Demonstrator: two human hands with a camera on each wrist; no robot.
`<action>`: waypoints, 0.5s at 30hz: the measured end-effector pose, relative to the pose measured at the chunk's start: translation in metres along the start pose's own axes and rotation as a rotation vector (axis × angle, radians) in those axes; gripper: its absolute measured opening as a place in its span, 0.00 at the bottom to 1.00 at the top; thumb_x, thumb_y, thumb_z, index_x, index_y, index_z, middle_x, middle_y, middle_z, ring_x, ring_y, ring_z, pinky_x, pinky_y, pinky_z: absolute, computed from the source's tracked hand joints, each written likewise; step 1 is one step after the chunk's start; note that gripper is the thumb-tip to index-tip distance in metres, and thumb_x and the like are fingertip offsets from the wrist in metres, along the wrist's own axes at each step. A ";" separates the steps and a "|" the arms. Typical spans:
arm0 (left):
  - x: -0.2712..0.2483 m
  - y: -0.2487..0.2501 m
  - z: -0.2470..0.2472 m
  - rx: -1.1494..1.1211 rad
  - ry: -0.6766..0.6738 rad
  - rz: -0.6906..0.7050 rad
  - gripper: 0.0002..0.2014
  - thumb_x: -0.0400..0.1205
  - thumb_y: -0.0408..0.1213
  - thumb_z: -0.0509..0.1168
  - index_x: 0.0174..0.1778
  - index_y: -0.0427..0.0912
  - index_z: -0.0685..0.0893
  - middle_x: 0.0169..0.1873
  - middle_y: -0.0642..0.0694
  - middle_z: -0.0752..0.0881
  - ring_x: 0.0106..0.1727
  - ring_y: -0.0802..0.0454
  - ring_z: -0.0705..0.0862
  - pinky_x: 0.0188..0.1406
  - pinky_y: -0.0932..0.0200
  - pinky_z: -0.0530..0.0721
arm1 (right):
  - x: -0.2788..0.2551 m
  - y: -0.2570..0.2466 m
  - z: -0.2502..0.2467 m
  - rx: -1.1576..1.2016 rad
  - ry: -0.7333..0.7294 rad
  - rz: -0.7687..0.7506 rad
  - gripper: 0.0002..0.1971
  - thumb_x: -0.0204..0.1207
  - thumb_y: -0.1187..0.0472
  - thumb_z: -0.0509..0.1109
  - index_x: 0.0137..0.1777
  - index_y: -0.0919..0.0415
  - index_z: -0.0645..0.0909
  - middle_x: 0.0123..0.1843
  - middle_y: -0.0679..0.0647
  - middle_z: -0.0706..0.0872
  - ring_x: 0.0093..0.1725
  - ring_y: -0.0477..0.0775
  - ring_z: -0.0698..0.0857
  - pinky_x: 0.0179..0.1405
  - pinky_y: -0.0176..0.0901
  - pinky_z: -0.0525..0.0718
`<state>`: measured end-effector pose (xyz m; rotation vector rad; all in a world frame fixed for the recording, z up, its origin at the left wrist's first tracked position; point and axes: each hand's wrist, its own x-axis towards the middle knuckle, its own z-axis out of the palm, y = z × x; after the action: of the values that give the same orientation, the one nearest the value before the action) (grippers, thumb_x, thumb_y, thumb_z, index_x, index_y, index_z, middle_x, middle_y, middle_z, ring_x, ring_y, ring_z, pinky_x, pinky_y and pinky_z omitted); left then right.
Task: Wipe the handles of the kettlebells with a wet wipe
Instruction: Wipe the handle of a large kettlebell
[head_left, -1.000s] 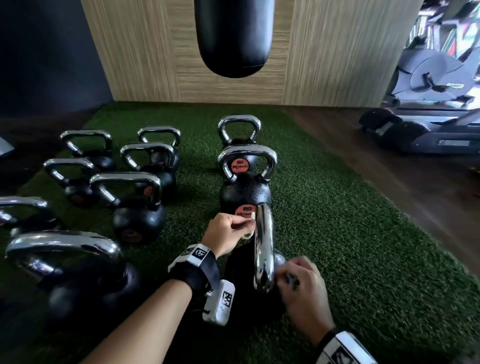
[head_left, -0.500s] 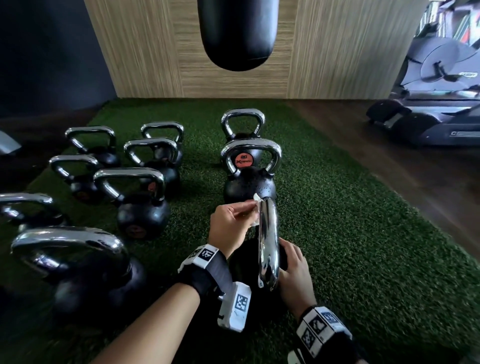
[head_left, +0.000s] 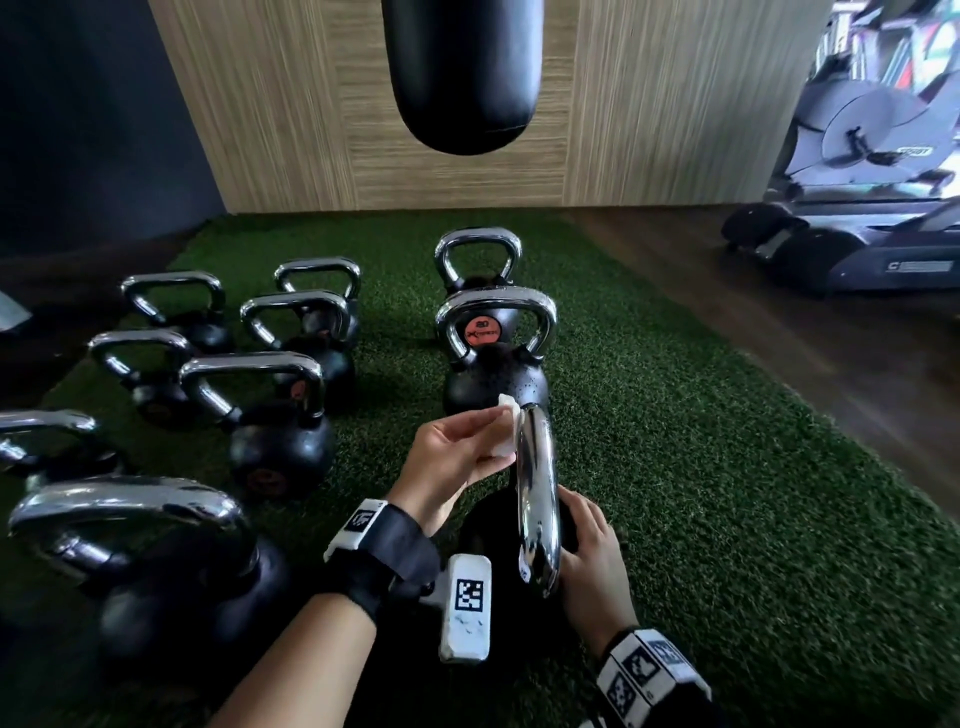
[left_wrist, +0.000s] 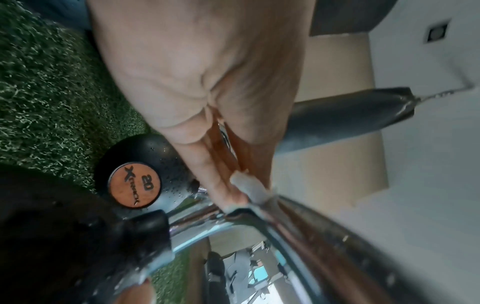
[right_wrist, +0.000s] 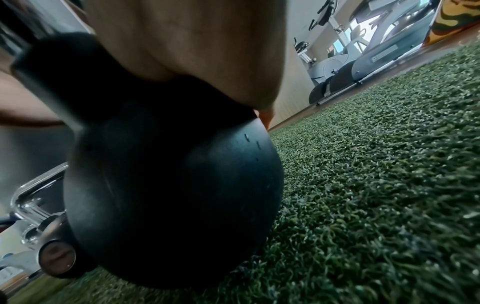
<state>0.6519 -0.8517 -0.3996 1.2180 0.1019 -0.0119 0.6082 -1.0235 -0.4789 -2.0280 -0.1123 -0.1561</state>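
The nearest kettlebell has a chrome handle (head_left: 537, 499) seen end-on, and a black body (right_wrist: 168, 185) standing on the green turf. My left hand (head_left: 498, 441) pinches a white wet wipe (head_left: 506, 431) and holds it against the left side of the handle near its far end. The left wrist view shows the wipe (left_wrist: 249, 187) between my fingertips, touching the chrome handle (left_wrist: 298, 222). My right hand (head_left: 587, 519) rests flat on the black body just right of the handle, with fingers laid over the ball.
A kettlebell with an orange "20" label (head_left: 488, 327) stands just beyond, and another (head_left: 478, 254) behind it. Several more kettlebells (head_left: 275, 415) crowd the left. A black punching bag (head_left: 462, 73) hangs ahead. Exercise machines (head_left: 857, 208) stand on the wooden floor at right.
My right hand left the near end of the handle and settled on the kettlebell's body. The left hand kept the wipe at the handle's far end, now turned more palm-up.
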 end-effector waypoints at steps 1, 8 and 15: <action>-0.002 0.003 -0.004 -0.005 -0.047 -0.020 0.14 0.69 0.39 0.79 0.50 0.40 0.95 0.46 0.43 0.95 0.45 0.55 0.93 0.41 0.61 0.91 | 0.000 -0.001 0.000 0.007 0.003 0.000 0.33 0.69 0.44 0.68 0.76 0.51 0.78 0.68 0.42 0.79 0.69 0.51 0.77 0.74 0.49 0.75; -0.004 0.025 -0.004 0.187 -0.093 0.061 0.12 0.66 0.40 0.81 0.44 0.43 0.95 0.41 0.43 0.95 0.37 0.54 0.93 0.39 0.60 0.93 | 0.000 0.002 0.002 -0.003 0.012 -0.011 0.36 0.67 0.37 0.66 0.76 0.50 0.78 0.67 0.41 0.78 0.67 0.47 0.75 0.71 0.45 0.73; -0.036 0.038 -0.017 0.466 -0.233 0.075 0.17 0.66 0.40 0.83 0.48 0.38 0.94 0.40 0.47 0.94 0.42 0.55 0.91 0.45 0.58 0.92 | 0.001 0.001 -0.001 0.022 -0.001 -0.023 0.36 0.67 0.39 0.66 0.75 0.54 0.79 0.70 0.49 0.81 0.71 0.55 0.78 0.74 0.53 0.75</action>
<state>0.6172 -0.8242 -0.3671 1.6758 -0.1589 -0.1175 0.6094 -1.0246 -0.4789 -2.0052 -0.1379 -0.1675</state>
